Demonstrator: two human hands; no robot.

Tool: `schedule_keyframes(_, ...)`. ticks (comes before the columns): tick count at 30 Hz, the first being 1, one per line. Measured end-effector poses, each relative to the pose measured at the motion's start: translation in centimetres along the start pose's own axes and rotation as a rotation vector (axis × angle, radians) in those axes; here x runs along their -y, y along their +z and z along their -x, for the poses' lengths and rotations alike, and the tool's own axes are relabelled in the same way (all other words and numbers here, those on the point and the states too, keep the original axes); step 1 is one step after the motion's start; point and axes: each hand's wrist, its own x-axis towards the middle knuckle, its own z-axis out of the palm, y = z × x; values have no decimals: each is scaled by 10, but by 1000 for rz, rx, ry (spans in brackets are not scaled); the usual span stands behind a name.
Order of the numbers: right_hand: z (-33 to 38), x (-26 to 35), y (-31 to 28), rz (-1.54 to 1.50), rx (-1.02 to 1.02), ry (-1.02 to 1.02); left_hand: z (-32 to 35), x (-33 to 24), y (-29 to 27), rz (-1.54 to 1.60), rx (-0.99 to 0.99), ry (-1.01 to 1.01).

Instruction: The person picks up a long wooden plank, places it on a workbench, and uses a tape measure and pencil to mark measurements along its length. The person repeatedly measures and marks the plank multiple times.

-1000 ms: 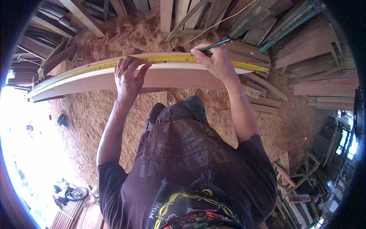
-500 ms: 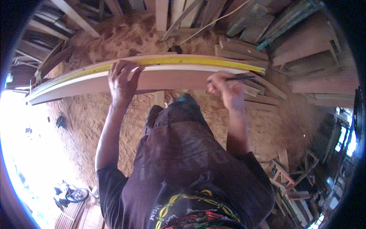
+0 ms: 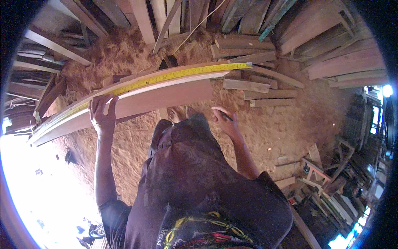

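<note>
A long wooden board (image 3: 166, 96) stretches across in front of me, its left end lower in the picture and blurred in bright light. Along its top lies a yellow tape measure blade (image 3: 182, 72), its metal tip reaching past the board's right end. My left hand (image 3: 103, 116) is closed over the board's edge, fingers on the tape and thumb on the near side. Near my knees, apart from the board, my right hand (image 3: 227, 123) is closed around a dark pen-like marker (image 3: 226, 116). The tape's case is not visible.
Short wood offcuts (image 3: 248, 85) lie on the sawdust-covered ground (image 3: 265, 133) beyond the board's right end. Planks (image 3: 143, 20) lean along the far side. At lower right stands a jumble of wooden frames (image 3: 317, 170). My bare feet (image 3: 179, 114) are beside the board.
My right hand has drawn back from the board's right end toward my body, still with the marker. My left hand stays on the board and tape. The whole view has turned, shifting the board leftward.
</note>
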Motion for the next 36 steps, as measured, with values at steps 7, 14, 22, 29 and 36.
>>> schedule_keyframes(7,-6,-13,-18,52,108,-58,3,-1,-3,-47,21,-66)
schedule_keyframes(14,3,59,-29,-49,305,-167,3,-8,-3,-89,20,-44)
schedule_keyframes(22,-5,144,-30,-41,62,-558,6,-8,1,-32,-4,-84)
schedule_keyframes(29,-19,165,-13,28,16,-624,8,-8,3,-77,-7,-96)
schedule_keyframes(36,-29,182,1,62,70,-590,6,-10,4,-68,-27,-71)
